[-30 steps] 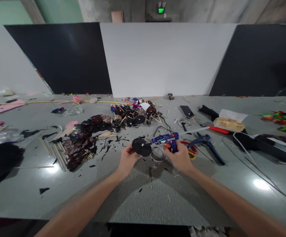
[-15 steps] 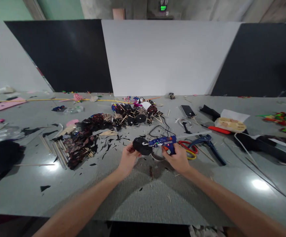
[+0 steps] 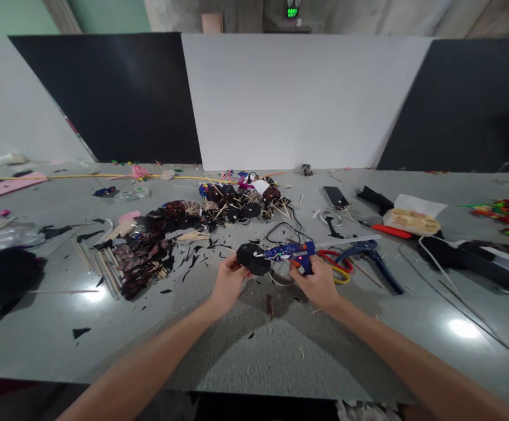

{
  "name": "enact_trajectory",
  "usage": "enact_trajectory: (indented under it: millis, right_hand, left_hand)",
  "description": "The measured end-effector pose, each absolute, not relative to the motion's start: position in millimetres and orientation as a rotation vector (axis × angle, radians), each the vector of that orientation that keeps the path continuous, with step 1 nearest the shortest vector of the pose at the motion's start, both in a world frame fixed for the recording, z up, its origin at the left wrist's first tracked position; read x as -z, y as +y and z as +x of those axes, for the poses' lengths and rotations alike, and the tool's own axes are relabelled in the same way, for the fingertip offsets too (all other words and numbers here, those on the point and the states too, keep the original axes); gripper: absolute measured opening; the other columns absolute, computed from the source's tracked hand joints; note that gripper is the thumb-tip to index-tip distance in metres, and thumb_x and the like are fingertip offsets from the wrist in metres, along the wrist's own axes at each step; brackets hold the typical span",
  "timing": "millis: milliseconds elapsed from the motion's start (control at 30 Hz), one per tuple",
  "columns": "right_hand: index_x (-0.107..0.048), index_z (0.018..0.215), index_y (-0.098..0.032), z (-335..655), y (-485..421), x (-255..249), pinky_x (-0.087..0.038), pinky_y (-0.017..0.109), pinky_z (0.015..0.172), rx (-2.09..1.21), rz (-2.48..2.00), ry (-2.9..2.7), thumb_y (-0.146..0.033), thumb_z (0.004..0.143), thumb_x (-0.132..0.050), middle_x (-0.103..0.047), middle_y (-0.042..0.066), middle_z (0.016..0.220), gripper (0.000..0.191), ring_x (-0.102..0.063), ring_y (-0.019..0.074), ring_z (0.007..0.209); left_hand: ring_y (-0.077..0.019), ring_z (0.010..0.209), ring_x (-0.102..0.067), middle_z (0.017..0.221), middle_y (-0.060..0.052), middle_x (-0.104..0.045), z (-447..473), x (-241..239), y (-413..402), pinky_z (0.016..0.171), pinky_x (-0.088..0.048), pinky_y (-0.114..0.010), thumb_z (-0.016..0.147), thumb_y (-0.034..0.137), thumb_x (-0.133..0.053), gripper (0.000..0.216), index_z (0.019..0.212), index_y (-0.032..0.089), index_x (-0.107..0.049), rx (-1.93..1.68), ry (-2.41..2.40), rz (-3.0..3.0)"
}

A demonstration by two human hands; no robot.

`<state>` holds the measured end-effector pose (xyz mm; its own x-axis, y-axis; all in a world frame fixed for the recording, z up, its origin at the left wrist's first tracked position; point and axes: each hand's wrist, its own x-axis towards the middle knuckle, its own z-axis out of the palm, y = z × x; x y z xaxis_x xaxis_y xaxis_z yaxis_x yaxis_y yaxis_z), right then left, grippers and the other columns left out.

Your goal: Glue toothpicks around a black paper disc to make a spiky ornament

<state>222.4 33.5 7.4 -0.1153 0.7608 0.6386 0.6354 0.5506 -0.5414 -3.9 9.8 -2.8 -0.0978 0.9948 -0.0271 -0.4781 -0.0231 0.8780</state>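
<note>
My left hand (image 3: 230,280) is closed on the edge of a round black piece (image 3: 253,263), its flat face turned up toward the right. Fingers of my right hand (image 3: 318,280) wrap round the handle of a blue glue gun (image 3: 290,251), which has an orange trigger and a small red light. The gun's nozzle points left and meets the face of the black piece, or sits just over it. A clear glue stick (image 3: 346,240) juts from the gun's back end. Both hands are raised a little above the grey table (image 3: 276,356).
Behind the hands lies a pile of black balls and stick bursts (image 3: 237,204). Dark crumpled fabric (image 3: 144,263) and wooden sticks (image 3: 105,272) are at the left. Blue-handled pliers (image 3: 371,257), red-handled scissors (image 3: 337,260), a phone (image 3: 336,197) and a box cutter (image 3: 390,231) lie at the right.
Hardly anything differs. The glue gun and black piece keep nearly the same place, and the whole view has shifted very slightly.
</note>
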Motion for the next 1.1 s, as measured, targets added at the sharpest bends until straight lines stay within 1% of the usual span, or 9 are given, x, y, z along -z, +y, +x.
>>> enact_trajectory:
  millis: [233, 500, 633, 833, 1000, 1100]
  right_hand:
    - [-0.056, 0.073, -0.023, 223.1, 34.2, -6.6, -0.043, 0.027, 0.058, -0.145, -1.127, -1.823, -0.031, 0.083, -0.065, -0.059, -0.001, 0.065, 0.016, -0.051, 0.0148, 0.053]
    - [-0.055, 0.072, -0.023, 222.4, 34.1, -9.4, -0.042, 0.027, 0.058, -0.168, -1.147, -1.824, -0.031, 0.083, -0.063, -0.059, -0.001, 0.064, 0.015, -0.050, 0.0156, 0.054]
    - [-0.054, 0.071, -0.023, 222.2, 34.1, -10.5, -0.043, 0.028, 0.058, -0.175, -1.157, -1.813, -0.033, 0.083, -0.063, -0.058, -0.001, 0.063, 0.017, -0.050, 0.0158, 0.053]
    - [-0.051, 0.068, -0.024, 222.8, 35.1, -8.4, -0.042, 0.028, 0.057, -0.178, -1.159, -1.811, -0.033, 0.083, -0.063, -0.056, -0.002, 0.061, 0.021, -0.048, 0.0153, 0.052]
    - [-0.046, 0.065, -0.025, 223.0, 35.3, -8.4, -0.043, 0.028, 0.057, -0.172, -1.177, -1.803, -0.033, 0.081, -0.064, -0.054, -0.002, 0.060, 0.025, -0.048, 0.0156, 0.052]
    - [-0.045, 0.065, -0.026, 222.9, 35.4, -9.0, -0.043, 0.028, 0.058, -0.163, -1.163, -1.811, -0.033, 0.082, -0.063, -0.054, -0.002, 0.059, 0.026, -0.049, 0.0160, 0.053]
  left_hand:
    - [-0.0073, 0.058, -0.043, 0.064, 0.003, -0.055, -2.8, 1.4, 10.1, 0.054, -0.038, -0.019, 0.059, 0.043, -0.094, 0.039, 0.071, 0.014, -0.070, -1.491, 0.902, 0.753]
    - [-0.0064, 0.057, -0.042, 0.063, 0.003, -0.056, -3.5, 0.7, 9.1, 0.053, -0.038, -0.018, 0.060, 0.041, -0.095, 0.037, 0.072, 0.013, -0.072, -1.492, 0.882, 0.751]
    - [-0.0069, 0.059, -0.046, 0.067, 0.001, -0.060, -3.0, -1.4, 8.1, 0.054, -0.041, -0.018, 0.057, 0.040, -0.096, 0.039, 0.077, 0.013, -0.075, -1.488, 0.880, 0.716]
    - [-0.0067, 0.058, -0.045, 0.064, 0.002, -0.058, -2.6, -0.9, 9.0, 0.053, -0.039, -0.018, 0.058, 0.038, -0.095, 0.036, 0.071, 0.013, -0.073, -1.502, 0.871, 0.711]
    - [-0.0078, 0.062, -0.049, 0.070, 0.000, -0.063, -2.9, -0.1, 8.6, 0.057, -0.043, -0.019, 0.058, 0.036, -0.094, 0.035, 0.077, 0.013, -0.076, -1.495, 0.877, 0.699]
    - [-0.0077, 0.060, -0.048, 0.069, 0.000, -0.062, -3.1, -0.5, 8.2, 0.057, -0.043, -0.020, 0.059, 0.037, -0.094, 0.034, 0.077, 0.013, -0.076, -1.482, 0.892, 0.705]
